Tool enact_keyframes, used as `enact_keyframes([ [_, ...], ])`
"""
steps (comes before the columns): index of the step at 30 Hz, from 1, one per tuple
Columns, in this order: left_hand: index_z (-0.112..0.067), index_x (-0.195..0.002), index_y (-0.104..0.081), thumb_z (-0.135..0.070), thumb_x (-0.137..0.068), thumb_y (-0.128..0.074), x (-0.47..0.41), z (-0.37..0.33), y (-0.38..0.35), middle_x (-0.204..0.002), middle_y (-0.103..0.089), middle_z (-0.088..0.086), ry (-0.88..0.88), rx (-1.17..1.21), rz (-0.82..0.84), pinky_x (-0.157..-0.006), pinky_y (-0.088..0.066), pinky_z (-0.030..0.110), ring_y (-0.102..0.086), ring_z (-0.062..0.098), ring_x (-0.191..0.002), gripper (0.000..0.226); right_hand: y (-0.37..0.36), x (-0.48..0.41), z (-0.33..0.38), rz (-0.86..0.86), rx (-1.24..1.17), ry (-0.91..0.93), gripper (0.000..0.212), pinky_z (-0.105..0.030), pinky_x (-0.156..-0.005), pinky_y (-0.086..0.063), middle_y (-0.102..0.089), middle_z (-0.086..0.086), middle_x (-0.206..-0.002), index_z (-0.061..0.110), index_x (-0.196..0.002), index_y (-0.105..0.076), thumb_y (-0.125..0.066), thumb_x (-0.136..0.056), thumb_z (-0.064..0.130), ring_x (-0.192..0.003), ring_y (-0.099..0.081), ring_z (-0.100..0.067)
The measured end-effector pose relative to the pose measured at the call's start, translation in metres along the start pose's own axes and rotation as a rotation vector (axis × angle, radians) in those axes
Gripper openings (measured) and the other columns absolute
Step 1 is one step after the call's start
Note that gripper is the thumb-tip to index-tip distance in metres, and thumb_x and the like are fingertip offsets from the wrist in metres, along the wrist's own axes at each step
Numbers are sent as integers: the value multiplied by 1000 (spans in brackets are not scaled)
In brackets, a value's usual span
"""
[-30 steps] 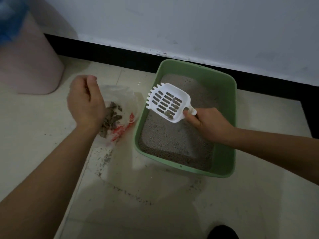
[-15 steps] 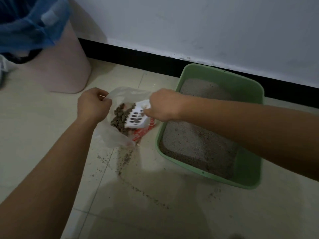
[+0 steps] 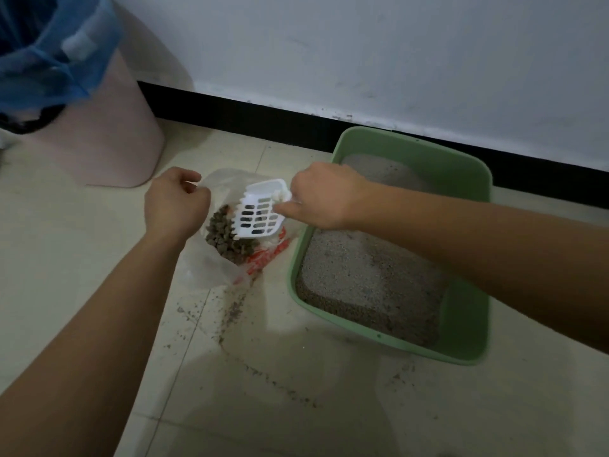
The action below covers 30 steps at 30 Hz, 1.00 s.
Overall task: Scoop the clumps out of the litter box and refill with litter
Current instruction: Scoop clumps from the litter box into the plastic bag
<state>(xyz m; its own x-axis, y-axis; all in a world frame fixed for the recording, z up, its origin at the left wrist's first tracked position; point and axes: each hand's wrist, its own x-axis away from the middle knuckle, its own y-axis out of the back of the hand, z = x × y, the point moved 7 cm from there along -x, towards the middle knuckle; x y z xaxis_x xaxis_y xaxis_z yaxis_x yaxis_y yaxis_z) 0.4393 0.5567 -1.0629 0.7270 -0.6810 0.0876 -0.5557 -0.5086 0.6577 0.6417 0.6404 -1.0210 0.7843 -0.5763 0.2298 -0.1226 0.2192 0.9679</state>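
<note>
Clumps (image 3: pixel 225 237) of dark brown litter are seen heaped inside a clear plastic bag (image 3: pixel 211 268) with red print, which lies on the tiled floor (image 3: pixel 66 258) just to the left of the green litter box (image 3: pixel 469 328). The bag's upper edge is pinched by the left hand (image 3: pixel 176 206), whose fingers are curled round the thin plastic so that the mouth is held open. A white slotted scoop (image 3: pixel 260 214) is gripped by its handle in the right hand (image 3: pixel 323 196), with the forearm stretched across the near left corner of the box. The scoop is held over the bag's mouth and tilted, its toothed edge pointing down and to the left, right beside the heap of clumps. Grey litter (image 3: pixel 362 278) is spread over the bottom of the box, darker along the near edge. Loose grains (image 3: pixel 234 311) are scattered in trails over the floor in front of the bag and the box. A pink bin (image 3: pixel 112 146) lined with a blue bag (image 3: pixel 49 57) is stood at the far left, against a pale wall (image 3: pixel 362 54) with a black skirting (image 3: pixel 263 117). The box is set close to that skirting.
</note>
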Motion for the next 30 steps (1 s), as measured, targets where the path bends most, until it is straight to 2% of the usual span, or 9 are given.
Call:
enact_keyframes([
  [4,-20,-116,-58,-24,-81,-56,16,-34,-4,-115,-56,3,-234,-77,-141,-88,-49,42,-56,21,-98,36,9,39,-65,-199,13,-79,48,-18,-45,-43,-59,8,-70,20,-100,-61,-34,-100,60,-52,-56,-8],
  [8,-15,-114,-57,-18,-85,-55,46,-75,-35,-111,-51,5,-424,-15,-124,-75,-39,25,-53,16,-85,29,15,85,-152,-323,165,-358,43,-22,-49,-42,-54,6,-71,19,-96,-47,-29,-101,59,-55,-50,-8],
  [10,-14,-120,-53,-23,-91,-53,59,-80,-69,-111,-49,4,-447,-35,16,-74,-44,29,-52,15,-83,31,10,101,-187,-274,288,-467,39,-25,-49,-38,-46,4,-65,20,-92,-44,-31,-101,56,-52,-45,-11],
  [14,-5,-132,-46,-40,-100,-40,70,-65,-140,-118,-53,17,-424,-296,304,-88,-47,43,-55,34,-104,48,-6,119,-224,-133,555,-530,33,-24,-47,-21,-39,4,-58,18,-88,-56,-40,-100,45,-47,-37,-14],
  [17,-7,-96,-49,-34,-104,-31,76,-56,-164,-88,-51,14,-461,-345,352,-68,-39,38,-55,37,-85,33,-23,118,-242,22,651,-580,33,-23,-46,-22,-47,4,-60,20,-73,-53,-45,-98,40,-49,-43,-13],
  [20,-13,-82,-42,-30,-104,-31,76,-55,-166,-71,-43,4,-476,-305,270,-58,-28,34,-46,27,-64,30,-39,107,-257,88,634,-562,38,-25,-48,-28,-49,3,-63,20,-66,-41,-43,-98,40,-52,-45,-14],
  [25,-15,-79,-44,-33,-104,-31,75,-54,-164,-58,-44,-1,-460,-207,275,-51,-21,33,-43,20,-52,34,-42,82,-296,117,600,-455,40,-30,-72,-49,-55,1,-71,22,-86,-58,-32,-99,50,-65,-57,-20],
  [28,-16,-85,-47,-35,-104,-30,75,-53,-165,-57,-45,-1,-462,-203,272,-48,-21,32,-45,23,-51,32,-64,74,-310,111,404,-432,43,-29,-66,-45,-54,3,-74,29,-101,-62,-30,-99,57,-72,-56,-21],
  [30,-17,-86,-46,-36,-104,-29,74,-51,-166,-58,-47,0,-449,-205,268,-49,-24,33,-47,26,-54,31,-85,63,-301,79,227,-400,44,-29,-65,-44,-52,5,-70,27,-95,-64,-33,-99,58,-70,-55,-20],
])
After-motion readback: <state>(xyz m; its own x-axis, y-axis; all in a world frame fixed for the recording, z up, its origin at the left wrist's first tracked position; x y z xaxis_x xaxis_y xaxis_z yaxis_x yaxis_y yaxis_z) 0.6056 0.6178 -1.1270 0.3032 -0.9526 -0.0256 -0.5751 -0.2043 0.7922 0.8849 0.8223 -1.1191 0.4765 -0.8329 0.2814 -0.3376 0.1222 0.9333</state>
